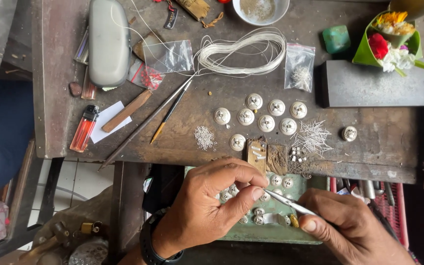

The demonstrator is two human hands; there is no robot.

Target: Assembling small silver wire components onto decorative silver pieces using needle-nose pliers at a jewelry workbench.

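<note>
My left hand (212, 201) hovers over a green tray (271, 233) below the bench edge, thumb and forefinger pinched together on something too small to make out. My right hand (349, 228) grips metal tweezers (290, 202), whose tips meet the left fingertips. Several round silver domed pieces (280, 180) lie in the tray under the hands. More silver domes (266, 122) sit in rows on the wooden bench (369, 142), one (349, 133) apart at the right.
On the bench lie a coil of white wire (244, 54), small plastic bags (299, 66), a pile of short wire bits (312, 137), tiny silver beads (204, 137), long thin tools (148, 120), an orange lighter (84, 128), a grey case (109, 41), a dark steel block (374, 83) and a flower offering (391, 41).
</note>
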